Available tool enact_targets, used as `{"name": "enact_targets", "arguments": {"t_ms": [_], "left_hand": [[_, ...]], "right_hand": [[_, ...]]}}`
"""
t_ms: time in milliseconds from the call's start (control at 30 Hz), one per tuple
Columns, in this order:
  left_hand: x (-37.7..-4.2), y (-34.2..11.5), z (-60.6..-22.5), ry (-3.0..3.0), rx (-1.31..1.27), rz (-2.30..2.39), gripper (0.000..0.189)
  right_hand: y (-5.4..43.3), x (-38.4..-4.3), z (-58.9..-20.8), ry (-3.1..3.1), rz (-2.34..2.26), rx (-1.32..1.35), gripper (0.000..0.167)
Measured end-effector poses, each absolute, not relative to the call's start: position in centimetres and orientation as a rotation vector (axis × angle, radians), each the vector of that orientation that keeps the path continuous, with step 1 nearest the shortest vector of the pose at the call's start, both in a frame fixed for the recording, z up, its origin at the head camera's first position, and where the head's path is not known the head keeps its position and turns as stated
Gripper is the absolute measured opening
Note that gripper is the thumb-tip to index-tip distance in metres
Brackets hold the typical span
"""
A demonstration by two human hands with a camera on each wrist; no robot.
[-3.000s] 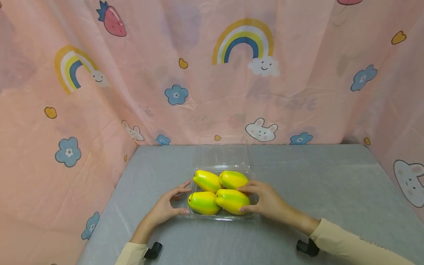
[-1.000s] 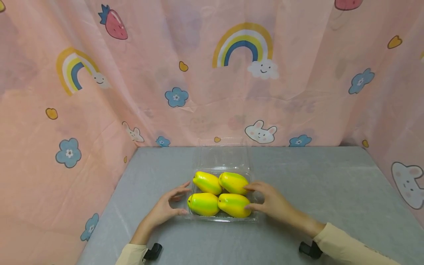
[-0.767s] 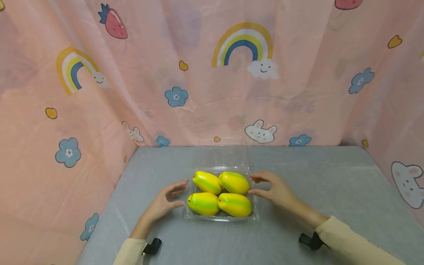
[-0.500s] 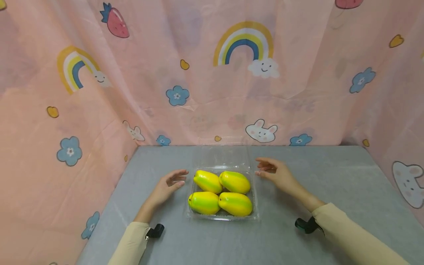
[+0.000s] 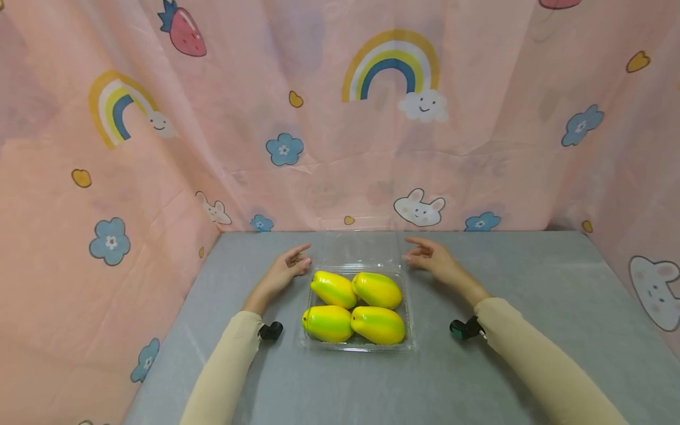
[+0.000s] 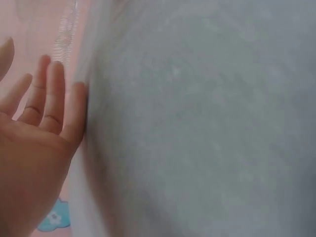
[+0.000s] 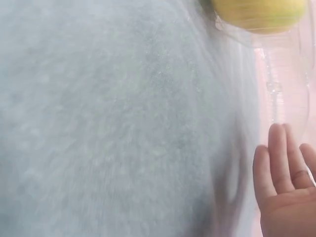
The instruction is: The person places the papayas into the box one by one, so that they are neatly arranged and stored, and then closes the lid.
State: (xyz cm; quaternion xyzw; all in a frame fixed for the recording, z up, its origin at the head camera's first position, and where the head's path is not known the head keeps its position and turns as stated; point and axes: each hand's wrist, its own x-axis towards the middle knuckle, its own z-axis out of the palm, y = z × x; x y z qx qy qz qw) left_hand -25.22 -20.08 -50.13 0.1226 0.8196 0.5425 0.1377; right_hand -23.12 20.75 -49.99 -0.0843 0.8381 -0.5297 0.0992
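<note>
A clear plastic clamshell box [image 5: 358, 348] lies with its lid [image 5: 361, 251] raised behind it. Several glossy yellow-green papayas [image 5: 378, 324] fill the base in two rows, and one papaya [image 7: 259, 12] shows at the top of the right wrist view. My left hand [image 5: 281, 271] is beside the lid's left edge, its fingers relaxed and extended. On the lid's other side, my right hand [image 5: 432, 260] points its fingers inward at the edge. Neither hand holds anything; both palms show with loose fingers in the wrist views.
The grey tabletop [image 5: 531, 283] stretches around the box. A pink patterned curtain [image 5: 340, 171] closes off the back and both sides. Black wrist-camera mounts [image 5: 271, 330] stick out from the sleeves.
The front right papaya has shifted right and the right hand has let go of it. Both hands have moved away from the box base and up to either side of the lid.
</note>
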Motion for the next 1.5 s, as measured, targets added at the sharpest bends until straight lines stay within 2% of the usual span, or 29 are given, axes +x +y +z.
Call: {"name": "enact_targets", "arguments": {"t_ms": [500,833,1233,1500], "left_hand": [[-26.9,-19.1,-51.3,2.242,0.282,1.717,0.056],[-27.5,-18.7,-51.1,2.2,0.255,1.764,0.057],[-27.8,-18.2,-50.6,2.114,0.201,1.853,0.06],[-27.4,-18.2,-49.6,2.171,0.347,1.915,0.063]], "right_hand": [[20.2,-23.9,-50.8,2.309,-1.732,-0.232,0.069],[19.8,-24.7,-51.2,2.246,-1.776,-0.239,0.074],[19.5,-25.0,-50.8,2.136,-1.921,-0.227,0.072],[19.4,-24.7,-49.9,2.141,-2.033,-0.253,0.072]]}}
